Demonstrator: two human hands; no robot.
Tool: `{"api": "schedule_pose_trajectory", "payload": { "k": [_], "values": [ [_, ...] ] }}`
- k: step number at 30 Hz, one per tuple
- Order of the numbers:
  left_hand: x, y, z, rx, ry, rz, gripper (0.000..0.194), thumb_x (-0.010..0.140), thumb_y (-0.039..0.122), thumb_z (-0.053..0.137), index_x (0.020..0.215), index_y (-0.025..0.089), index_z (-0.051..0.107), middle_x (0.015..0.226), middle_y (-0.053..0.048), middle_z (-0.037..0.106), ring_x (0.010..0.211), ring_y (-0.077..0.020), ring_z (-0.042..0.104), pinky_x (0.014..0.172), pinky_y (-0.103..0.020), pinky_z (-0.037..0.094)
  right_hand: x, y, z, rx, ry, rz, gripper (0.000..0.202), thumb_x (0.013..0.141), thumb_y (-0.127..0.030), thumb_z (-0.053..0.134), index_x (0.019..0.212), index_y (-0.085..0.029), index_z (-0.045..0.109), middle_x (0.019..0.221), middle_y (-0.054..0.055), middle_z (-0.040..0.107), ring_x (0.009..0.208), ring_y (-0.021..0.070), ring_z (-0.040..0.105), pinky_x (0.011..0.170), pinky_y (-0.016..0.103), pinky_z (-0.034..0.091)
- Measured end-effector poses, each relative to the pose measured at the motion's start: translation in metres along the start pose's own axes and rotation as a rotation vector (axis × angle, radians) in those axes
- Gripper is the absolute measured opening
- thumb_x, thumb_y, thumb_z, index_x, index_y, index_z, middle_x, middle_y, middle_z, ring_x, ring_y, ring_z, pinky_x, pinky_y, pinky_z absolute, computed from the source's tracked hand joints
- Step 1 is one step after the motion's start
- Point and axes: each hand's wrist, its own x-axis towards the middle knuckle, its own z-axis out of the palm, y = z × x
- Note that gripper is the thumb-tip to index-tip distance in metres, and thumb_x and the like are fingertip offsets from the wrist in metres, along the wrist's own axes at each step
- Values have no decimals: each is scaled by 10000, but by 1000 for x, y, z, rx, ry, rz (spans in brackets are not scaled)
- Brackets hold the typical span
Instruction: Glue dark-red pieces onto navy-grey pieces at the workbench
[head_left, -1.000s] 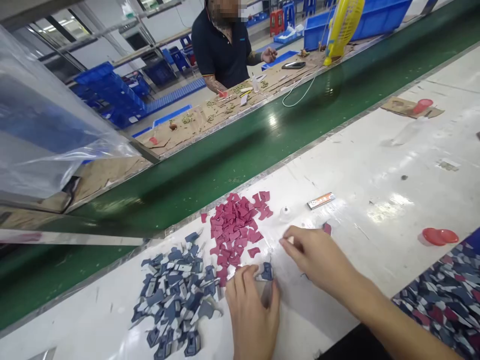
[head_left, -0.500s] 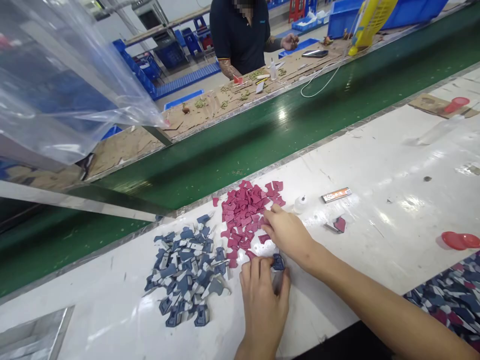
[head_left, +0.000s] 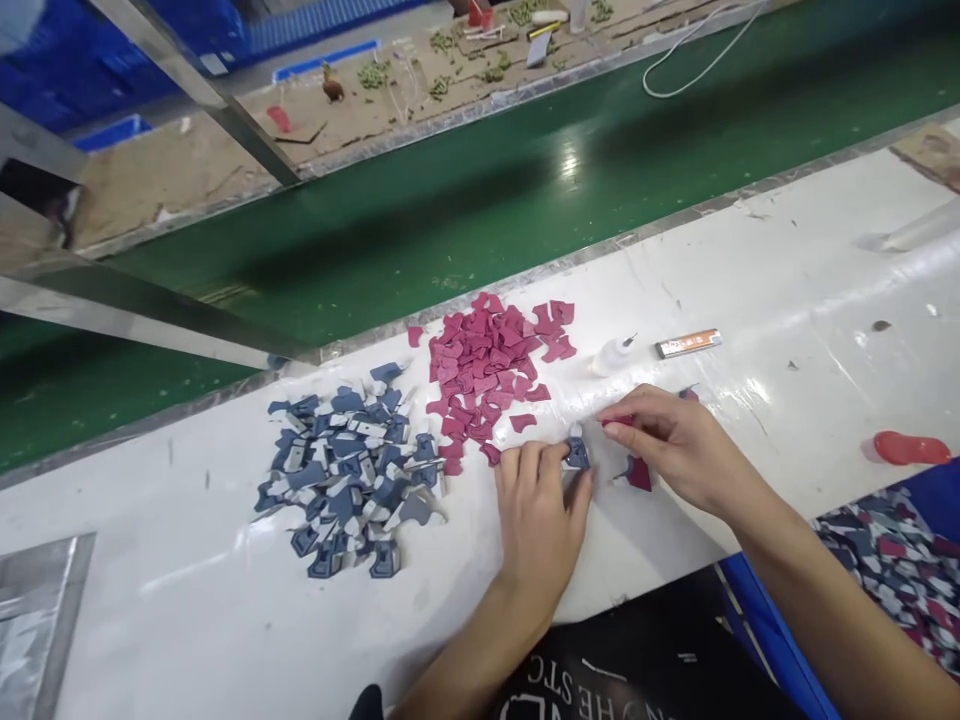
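Observation:
My left hand rests on the white table, its thumb and index finger closed around a small dark blue plastic part. Just to its right, my right hand pinches a small maroon piece between thumb and fingertips, apart from the blue part. Below those fingers lies a part with a maroon face; another maroon-faced part is half hidden behind the hand. A pile of flat maroon pieces lies beyond my left hand. To the left is a heap of blue-and-grey parts.
A small needle-tipped bottle and an orange-and-white box lie past my right hand. A red object is at the right. Many mixed parts fill a blue bin below the table edge. A green belt runs behind, with a metal post.
My right hand has moved right, away from the maroon pile, with a maroon piece in its fingers. My left hand keeps the blue part. The view has tilted down, and the person opposite is out of sight.

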Motion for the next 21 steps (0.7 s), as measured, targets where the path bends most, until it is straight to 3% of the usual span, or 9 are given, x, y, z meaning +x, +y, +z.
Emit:
{"api": "schedule_pose_trajectory", "payload": {
  "k": [3, 6, 9, 11, 15, 17, 19, 21],
  "values": [
    [8, 3, 4, 19, 8, 20, 216, 990, 230, 759, 1170, 217, 639, 1069, -44, 691, 1017, -260, 560, 869, -403, 472, 0, 2, -4, -69, -2, -43, 285, 1005, -497, 717, 1049, -253, 857, 1075, 107, 755, 895, 260, 719, 776, 416, 598],
    [13, 4, 8, 22, 14, 19, 218, 984, 228, 771, 1164, 210, 650, 1076, -45, 690, 1019, -256, 552, 885, -410, 466, 3, 0, -5, -55, -29, 25, 236, 976, -426, 742, 1125, -252, 797, 997, 76, 766, 866, 255, 724, 750, 400, 598],
    [19, 5, 12, 38, 16, 23, 227, 972, 232, 791, 1154, 212, 656, 1059, -36, 692, 1021, -258, 550, 865, -413, 438, 5, -2, -6, -13, -33, 42, 166, 945, -373, 777, 1027, -238, 727, 918, 45, 766, 851, 244, 732, 760, 381, 597],
    [24, 6, 13, 57, 7, 34, 230, 973, 261, 796, 1153, 217, 660, 1035, -29, 693, 1006, -261, 546, 835, -417, 411, 7, -3, -8, -22, -45, 11, 114, 983, -348, 734, 981, -234, 733, 956, 46, 785, 895, 241, 744, 818, 386, 597],
    [33, 11, 8, -3, -22, 29, 373, 940, 356, 835, 1239, 219, 658, 1131, -56, 671, 1068, -284, 524, 900, -444, 404, 4, -5, -14, -97, -49, -71, 164, 1057, -289, 640, 1081, -263, 800, 1089, 41, 796, 1025, 238, 745, 912, 391, 586],
    [36, 14, 2, -101, -62, 8, 296, 979, 348, 785, 1233, 246, 671, 1159, -51, 658, 1091, -279, 512, 944, -449, 397, 0, -7, -16, -116, -95, -110, 187, 1076, -277, 624, 1088, -275, 810, 1131, 40, 790, 1071, 235, 737, 946, 388, 583],
    [38, 16, -4, -205, -128, -14, 73, 1046, 296, 689, 1117, 281, 694, 1090, -16, 667, 1054, -252, 509, 930, -434, 383, -5, -8, -17, -78, -127, -100, 169, 1081, -290, 642, 1158, -283, 792, 1148, 38, 789, 1095, 231, 737, 949, 375, 593],
    [38, 18, -10, -280, -166, -30, 93, 1071, 244, 640, 1008, 292, 687, 1013, 14, 670, 1017, -232, 507, 901, -420, 367, -8, -9, -15, 21, -119, -35, 173, 1058, -332, 712, 1219, -281, 749, 1110, 34, 793, 1073, 224, 748, 899, 348, 615]
  ]
}}
